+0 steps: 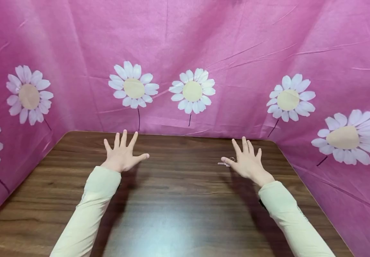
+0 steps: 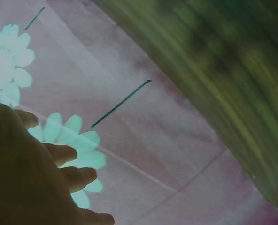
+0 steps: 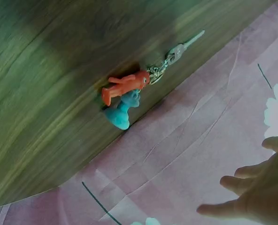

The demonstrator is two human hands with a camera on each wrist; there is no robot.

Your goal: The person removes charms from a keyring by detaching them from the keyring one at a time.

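My left hand (image 1: pixel 120 155) is held over the far left part of the table, palm down with fingers spread and nothing in it. On the far right side, my right hand (image 1: pixel 247 162) is likewise spread and holds nothing. A key (image 3: pixel 177 54) lies on the wood, joined by a ring and small chain (image 3: pixel 154 74) to an orange figure (image 3: pixel 126 86) and a teal figure (image 3: pixel 122 111). In the head view only the key (image 1: pixel 225 164) and part of the ring peek out by my right thumb; the hand hides both figures.
The brown wood-grain table (image 1: pixel 178 189) has rounded far corners. Pink cloth (image 1: pixel 223 39) printed with white daisies stands along its back and both sides, close to the edges. Light sleeves (image 1: pixel 86 210) cover both forearms.
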